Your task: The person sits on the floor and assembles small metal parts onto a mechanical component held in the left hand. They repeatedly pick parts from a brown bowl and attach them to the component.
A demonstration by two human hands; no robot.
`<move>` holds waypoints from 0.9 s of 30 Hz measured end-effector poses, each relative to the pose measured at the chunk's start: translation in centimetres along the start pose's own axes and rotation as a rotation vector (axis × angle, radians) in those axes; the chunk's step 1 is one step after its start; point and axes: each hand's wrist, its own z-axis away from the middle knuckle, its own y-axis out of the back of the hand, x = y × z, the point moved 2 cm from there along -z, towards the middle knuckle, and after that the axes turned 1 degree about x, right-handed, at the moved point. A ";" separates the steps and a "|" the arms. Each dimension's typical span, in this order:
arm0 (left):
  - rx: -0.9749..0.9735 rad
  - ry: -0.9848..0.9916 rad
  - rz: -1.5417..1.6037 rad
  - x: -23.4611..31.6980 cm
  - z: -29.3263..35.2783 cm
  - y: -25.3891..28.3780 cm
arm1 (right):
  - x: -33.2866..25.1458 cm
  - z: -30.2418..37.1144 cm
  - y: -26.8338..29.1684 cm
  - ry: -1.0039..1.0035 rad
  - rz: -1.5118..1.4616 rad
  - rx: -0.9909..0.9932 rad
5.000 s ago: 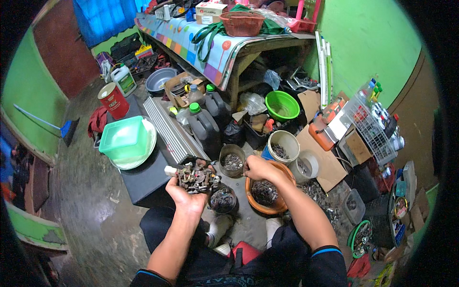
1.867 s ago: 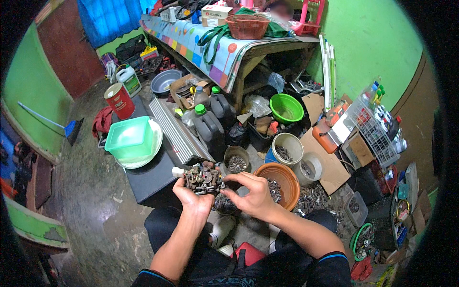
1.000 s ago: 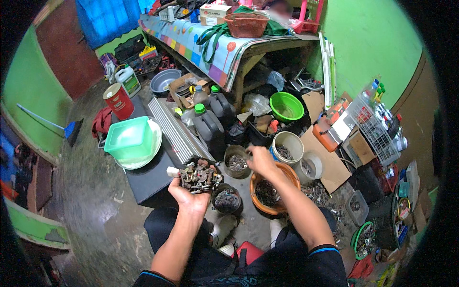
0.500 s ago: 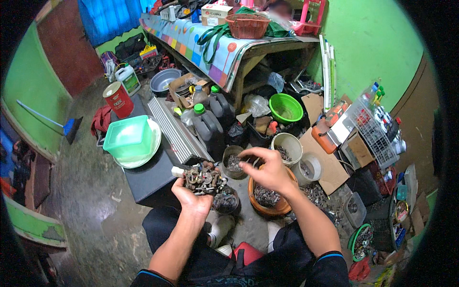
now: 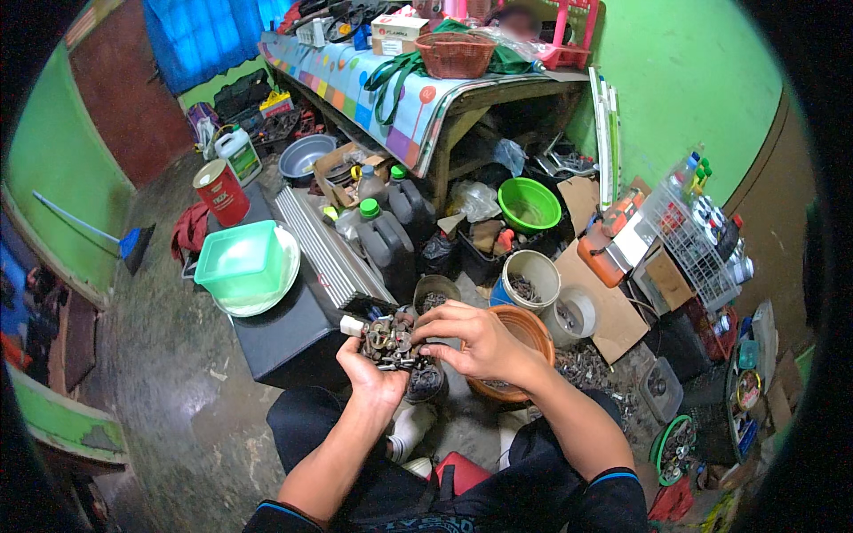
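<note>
My left hand (image 5: 371,380) is palm up, cupped under a heap of bolts and small metal hardware (image 5: 388,342). A small white block-like piece (image 5: 352,326) sits at the heap's left edge, by the fingertips. From the right, my right hand (image 5: 480,342) reaches to the heap, its fingers bent and fingertips at the right edge, thumb apart from them. I see no piece held between them. Below my hands are a dark container of small parts (image 5: 425,384) and an orange-brown basin (image 5: 530,330), partly hidden by my right hand.
Beyond my hands stand a small tub (image 5: 435,286), a white bucket (image 5: 536,266) and a pale pail (image 5: 573,311), with small parts inside. Loose metal pieces (image 5: 591,369) litter the floor at right. On the left, a black box (image 5: 275,342) bears a green plastic container (image 5: 238,258).
My right hand has come down and left, from above the basin to the heap's edge. My left hand, with the heap, has shifted slightly right.
</note>
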 end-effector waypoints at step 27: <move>0.072 -0.058 0.065 1.1 -0.1 -0.9 | 11.7 1.2 0.4 -0.770 0.478 -0.143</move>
